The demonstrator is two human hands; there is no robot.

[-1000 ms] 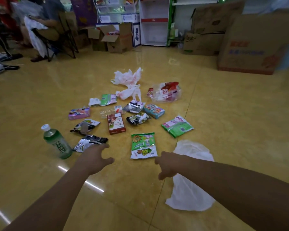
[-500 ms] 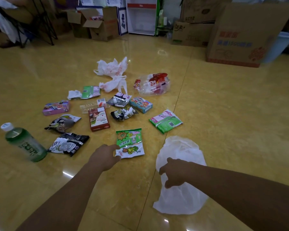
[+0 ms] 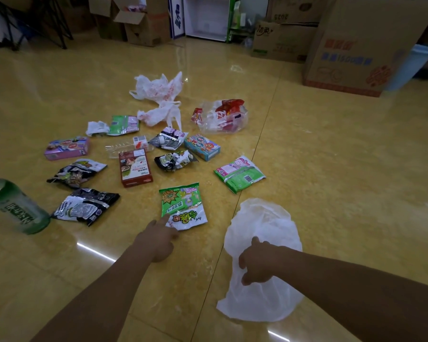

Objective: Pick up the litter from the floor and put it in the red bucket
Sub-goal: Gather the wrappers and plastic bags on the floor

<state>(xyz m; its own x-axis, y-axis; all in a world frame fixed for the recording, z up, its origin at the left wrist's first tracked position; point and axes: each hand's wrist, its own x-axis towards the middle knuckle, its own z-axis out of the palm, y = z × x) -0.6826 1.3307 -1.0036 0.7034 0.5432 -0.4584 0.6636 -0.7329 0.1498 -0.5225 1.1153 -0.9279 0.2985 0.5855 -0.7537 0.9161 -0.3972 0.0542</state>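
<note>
Several pieces of litter lie on the yellow tiled floor. Nearest is a green and white snack wrapper (image 3: 183, 206). My left hand (image 3: 156, 240) reaches to its near corner, with the fingertips touching it and nothing lifted. Beside it, my right hand (image 3: 257, 262) rests on a white plastic bag (image 3: 265, 218) lying flat on the floor, fingers curled into the plastic. Farther out are a green packet (image 3: 240, 174), a red-brown box (image 3: 135, 167), a small blue box (image 3: 202, 146) and two black wrappers (image 3: 85, 206). No red bucket is in view.
A green bottle (image 3: 15, 206) lies at the left edge. White printed bags (image 3: 158, 87) and a clear bag of red packs (image 3: 223, 114) lie behind the pile. Cardboard boxes (image 3: 356, 45), a pale blue bin (image 3: 415, 65) and a shelf line the far wall.
My view has dropped closer to the floor. My left hand moved right, from near the black wrapper to the green and white wrapper. My right hand moved onto the white bag.
</note>
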